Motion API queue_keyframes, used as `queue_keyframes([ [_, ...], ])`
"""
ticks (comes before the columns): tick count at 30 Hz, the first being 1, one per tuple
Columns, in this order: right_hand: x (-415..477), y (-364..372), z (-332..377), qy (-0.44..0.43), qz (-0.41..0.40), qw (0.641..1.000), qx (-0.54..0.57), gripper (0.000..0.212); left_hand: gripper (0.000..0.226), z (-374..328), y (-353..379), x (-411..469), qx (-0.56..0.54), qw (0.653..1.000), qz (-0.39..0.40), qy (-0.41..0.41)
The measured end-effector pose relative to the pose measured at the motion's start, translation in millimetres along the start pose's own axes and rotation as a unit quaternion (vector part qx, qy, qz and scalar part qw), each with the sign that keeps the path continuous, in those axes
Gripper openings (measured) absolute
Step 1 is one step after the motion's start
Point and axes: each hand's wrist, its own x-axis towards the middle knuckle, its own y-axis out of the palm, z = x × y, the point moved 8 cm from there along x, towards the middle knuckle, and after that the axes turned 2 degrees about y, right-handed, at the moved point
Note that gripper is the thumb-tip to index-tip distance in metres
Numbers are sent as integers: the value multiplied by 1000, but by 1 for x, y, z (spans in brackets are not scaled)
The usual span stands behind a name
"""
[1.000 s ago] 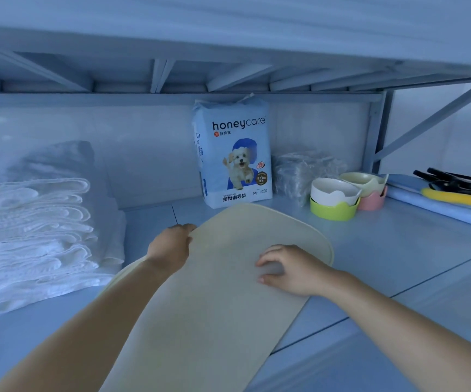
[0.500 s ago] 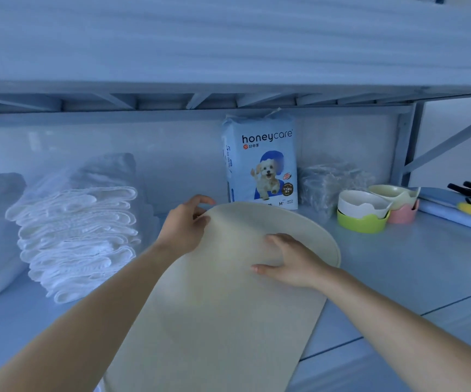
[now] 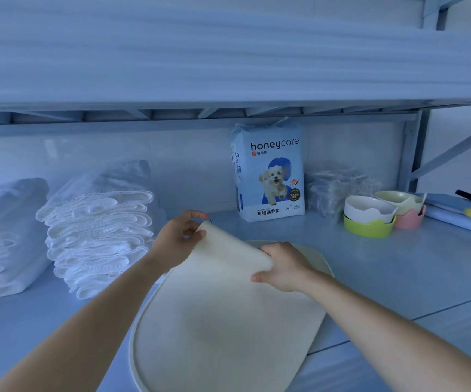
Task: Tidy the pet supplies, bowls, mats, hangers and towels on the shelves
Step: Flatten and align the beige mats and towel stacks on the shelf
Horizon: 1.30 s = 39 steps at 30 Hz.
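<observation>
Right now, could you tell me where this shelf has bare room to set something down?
Bare shelf lies between the towel stack and the honeycare pack, and in front of the bowls, right of the mat. The left end and back right corner are crowded.

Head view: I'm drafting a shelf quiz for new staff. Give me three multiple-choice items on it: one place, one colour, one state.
1. Where does the pet pad pack stand? A, on the floor; B, at the back of the shelf, right of the towel stack; C, on the shelf above.
2. What colour is the bowl holding the white bowl? A, green; B, red; C, black.
3. How is the far end of the mat? A, flat; B, rolled tight; C, lifted, gripped by the left hand and right hand.
Answers: 1B, it stands by the back wall beside the towels; 2A, a green rim shows under the white; 3C, both hands hold the raised edge.
</observation>
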Motion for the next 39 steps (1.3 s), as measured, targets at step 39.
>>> queue_keyframes([
  [39, 5, -194, -39, -60, -184, 975, -109, 28, 29, -104, 35, 56, 36, 981, -91, 166],
])
